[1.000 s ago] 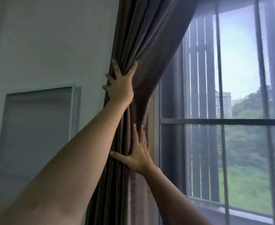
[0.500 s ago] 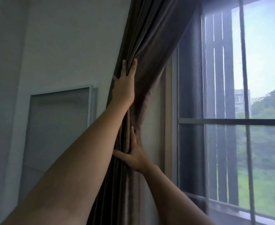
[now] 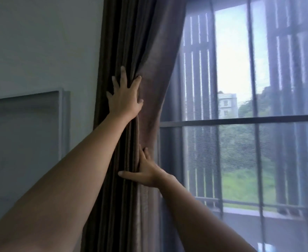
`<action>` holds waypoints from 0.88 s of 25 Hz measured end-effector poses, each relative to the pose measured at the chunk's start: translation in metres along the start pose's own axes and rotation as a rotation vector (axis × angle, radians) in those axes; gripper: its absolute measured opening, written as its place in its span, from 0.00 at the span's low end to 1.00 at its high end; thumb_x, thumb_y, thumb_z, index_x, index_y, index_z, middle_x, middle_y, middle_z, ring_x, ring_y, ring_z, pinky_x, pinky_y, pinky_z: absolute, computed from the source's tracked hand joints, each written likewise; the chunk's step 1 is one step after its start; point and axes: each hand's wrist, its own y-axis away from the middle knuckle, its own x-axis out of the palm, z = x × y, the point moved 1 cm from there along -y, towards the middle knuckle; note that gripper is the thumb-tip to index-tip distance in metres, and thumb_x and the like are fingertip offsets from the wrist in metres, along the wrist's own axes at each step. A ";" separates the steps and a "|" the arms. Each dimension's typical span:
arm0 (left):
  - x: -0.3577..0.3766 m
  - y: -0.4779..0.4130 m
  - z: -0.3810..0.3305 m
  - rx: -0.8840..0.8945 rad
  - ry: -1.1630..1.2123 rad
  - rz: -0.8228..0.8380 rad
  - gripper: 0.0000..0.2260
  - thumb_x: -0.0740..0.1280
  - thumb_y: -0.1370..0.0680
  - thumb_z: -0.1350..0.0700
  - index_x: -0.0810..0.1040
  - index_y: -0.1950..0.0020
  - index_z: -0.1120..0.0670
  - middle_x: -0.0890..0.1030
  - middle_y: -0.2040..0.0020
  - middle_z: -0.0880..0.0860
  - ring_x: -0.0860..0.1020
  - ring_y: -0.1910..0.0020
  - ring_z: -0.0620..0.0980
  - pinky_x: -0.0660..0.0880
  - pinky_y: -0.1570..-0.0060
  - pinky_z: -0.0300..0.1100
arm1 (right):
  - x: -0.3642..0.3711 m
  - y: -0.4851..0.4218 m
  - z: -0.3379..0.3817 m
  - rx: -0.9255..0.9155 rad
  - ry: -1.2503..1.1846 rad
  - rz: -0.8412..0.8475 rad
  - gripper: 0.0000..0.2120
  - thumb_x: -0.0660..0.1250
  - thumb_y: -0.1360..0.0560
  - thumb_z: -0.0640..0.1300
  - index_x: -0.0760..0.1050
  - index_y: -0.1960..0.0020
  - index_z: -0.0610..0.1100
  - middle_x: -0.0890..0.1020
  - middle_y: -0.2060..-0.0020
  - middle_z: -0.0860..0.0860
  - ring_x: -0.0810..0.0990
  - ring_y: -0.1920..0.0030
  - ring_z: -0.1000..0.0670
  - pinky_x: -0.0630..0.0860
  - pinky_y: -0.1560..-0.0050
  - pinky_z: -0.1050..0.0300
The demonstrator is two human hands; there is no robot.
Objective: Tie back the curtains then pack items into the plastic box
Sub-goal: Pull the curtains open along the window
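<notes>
Pale wall and a tall window flank the brown curtain, which hangs gathered in folds between them, its upper part fanning right across the glass. The left grip lies flat on the folds, fingers straight, spread and pointing up. Lower down, the right grip presses the bundle's right edge, fingers straight and together, thumb stretched left across the folds. A sheer veils the glass. A grey framed panel hangs on the wall at left. Outside stand a building and trees.
</notes>
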 end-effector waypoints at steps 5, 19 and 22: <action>-0.014 0.010 -0.091 0.154 0.241 -0.184 0.23 0.56 0.19 0.50 0.61 0.26 0.56 0.49 0.22 0.58 0.50 0.24 0.58 0.57 0.29 0.58 | -0.070 0.084 -0.033 0.110 0.016 -0.151 0.48 0.53 0.36 0.78 0.39 0.25 0.59 0.46 0.23 0.51 0.47 0.23 0.46 0.51 0.26 0.39; -0.003 0.118 -0.460 0.380 0.889 0.022 0.30 0.54 0.22 0.46 0.58 0.25 0.61 0.57 0.24 0.59 0.56 0.25 0.58 0.61 0.29 0.55 | -0.267 0.424 -0.156 0.570 0.772 -1.091 0.38 0.47 0.28 0.66 0.50 0.24 0.46 0.51 0.24 0.43 0.48 0.24 0.40 0.38 0.29 0.46; -0.001 0.120 -0.527 0.414 1.009 0.055 0.29 0.55 0.22 0.46 0.58 0.25 0.59 0.57 0.23 0.58 0.56 0.24 0.56 0.62 0.29 0.54 | -0.301 0.463 -0.184 0.704 0.808 -1.146 0.39 0.54 0.28 0.64 0.49 0.24 0.46 0.52 0.24 0.43 0.46 0.24 0.41 0.40 0.28 0.45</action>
